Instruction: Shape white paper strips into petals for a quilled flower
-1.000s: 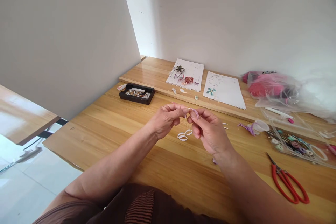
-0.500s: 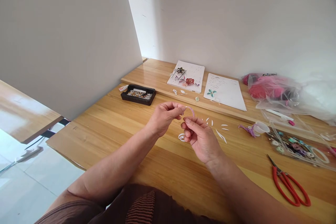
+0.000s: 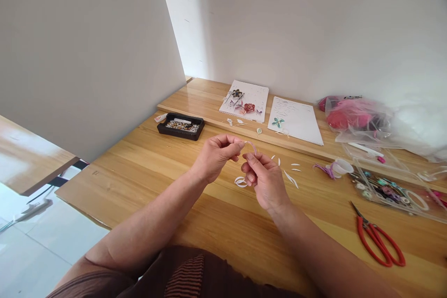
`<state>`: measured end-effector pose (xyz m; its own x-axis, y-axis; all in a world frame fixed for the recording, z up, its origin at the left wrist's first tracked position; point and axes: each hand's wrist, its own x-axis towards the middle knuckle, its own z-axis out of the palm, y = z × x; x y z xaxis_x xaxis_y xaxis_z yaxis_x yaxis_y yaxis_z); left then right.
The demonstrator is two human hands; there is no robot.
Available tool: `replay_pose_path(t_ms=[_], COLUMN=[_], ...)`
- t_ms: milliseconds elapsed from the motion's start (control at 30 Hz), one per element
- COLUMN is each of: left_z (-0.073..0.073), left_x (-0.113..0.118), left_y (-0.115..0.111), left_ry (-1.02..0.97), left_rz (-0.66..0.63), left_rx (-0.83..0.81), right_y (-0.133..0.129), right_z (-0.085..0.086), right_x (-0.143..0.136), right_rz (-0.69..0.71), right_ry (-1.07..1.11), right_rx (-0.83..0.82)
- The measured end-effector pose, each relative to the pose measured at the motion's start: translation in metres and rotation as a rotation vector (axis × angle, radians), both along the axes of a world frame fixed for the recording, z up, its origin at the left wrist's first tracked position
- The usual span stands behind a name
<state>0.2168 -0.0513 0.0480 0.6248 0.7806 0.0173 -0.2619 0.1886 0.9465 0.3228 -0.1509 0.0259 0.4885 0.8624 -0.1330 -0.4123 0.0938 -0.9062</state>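
Where both hands [image 3: 221, 156] [image 3: 262, 178] pinch it, a lilac strip [image 3: 253, 145], thin, pale, arched upward

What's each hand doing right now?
Left hand: closed, pinching a pale purple strip.
Right hand: closed, pinching the same strip lower down.

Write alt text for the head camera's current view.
Two bare hands, left and right, hold a thin curved lilac strip above a wooden table. White paper cutouts lie nearby, red-handled scissors to the right, a black bead tray to the left.
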Motion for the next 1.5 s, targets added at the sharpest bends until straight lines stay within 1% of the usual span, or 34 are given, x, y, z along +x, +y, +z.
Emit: replay_pose_path(t_ms=[67,133,233,333,400,500,600,667,733,800,867,933,1000,1067,1200,1300,1367,1500], left_z=[-0.001,-0.001,-0.001,-0.001,-0.001,-0.001,0.001,0.003,0.005,0.006,0.007,0.008,0.008,0.009,0.009,0.006,0.004,0.002], left_x=[0.0,0.001,0.003,0.002,0.001,-0.001,-0.004,-0.005,-0.006,-0.007,-0.007,-0.006,-0.006,-0.007,-0.007,-0.005,-0.004,-0.001], left_y=[-0.001,-0.001,0.0,0.002,0.004,0.005,0.005,0.004,0.002,-0.001,-0.004,-0.006,-0.007,-0.008,-0.005,-0.001,0.001,0.005], left_ry=[-0.003,0.003,0.048,0.139,0.198,0.255,0.269,0.255,0.243,0.233,0.211,0.18,0.155,0.136,0.085,0.045,0.043,0.118], left_rz=[-0.007,0.02,0.11,0.189,0.242,0.291,0.259,0.213,0.134,0.019,-0.105,-0.202,-0.261,-0.283,-0.253,-0.178,-0.097,0.098], left_rx=[0.014,0.046,0.127,0.272,0.391,0.557,0.675,0.708,0.698,0.647,0.563,0.477,0.402,0.345,0.265,0.235,0.223,0.254], right_y=[0.0,0.0,-0.001,-0.003,-0.006,-0.011,-0.017,-0.021,-0.022,-0.02,-0.017,-0.012,-0.007,-0.003,0.001,0.002,0.001,-0.002], right_z=[0.0,0.001,0.002,0.005,0.007,0.014,0.026,0.034,0.042,0.046,0.047,0.044,0.039,0.033,0.022,0.014,0.009,0.004], right_x=[0.0,-0.002,-0.006,-0.01,-0.013,-0.011,-0.003,0.005,0.014,0.023,0.031,0.039,0.044,0.047,0.043,0.032,0.024,0.008], right_rz=[0.014,0.024,0.044,0.05,0.051,0.07,0.056,0.004,-0.025,-0.018,0.017,0.043,0.047,0.051,0.101,0.18,0.204,0.13], right_ry=[0.056,0.101,0.157,0.129,0.039,-0.186,-0.493,-0.688,-0.802,-0.813,-0.759,-0.684,-0.606,-0.526,-0.274,-0.105,-0.093,-0.225], right_rx=[-0.011,-0.026,-0.044,-0.054,-0.05,-0.021,0.0,0.038,0.065,0.088,0.104,0.104,0.097,0.083,0.025,-0.014,-0.036,-0.082])
